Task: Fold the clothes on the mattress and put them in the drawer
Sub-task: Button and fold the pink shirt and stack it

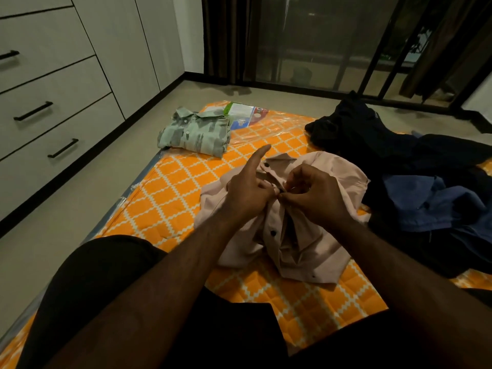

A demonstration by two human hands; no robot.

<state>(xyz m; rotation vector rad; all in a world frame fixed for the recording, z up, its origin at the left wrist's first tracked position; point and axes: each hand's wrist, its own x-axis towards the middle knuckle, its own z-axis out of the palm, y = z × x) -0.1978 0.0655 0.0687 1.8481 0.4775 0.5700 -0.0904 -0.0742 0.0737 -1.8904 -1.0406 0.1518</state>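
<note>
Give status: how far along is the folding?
Done: one green patterned shirt lies folded on the orange quilted mattress. In hand: left hand and right hand pinch the front of the pink buttoned shirt. Left: the heap of black and blue clothes, plus stowing; white drawers closed.

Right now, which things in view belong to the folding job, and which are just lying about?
Job: pink shirt, pinched at its buttons by left hand and right hand; folded green shirt; dark clothes pile; drawers; mattress.
Lying about: printed label under the mattress wrap; curtains; glass doors.
</note>
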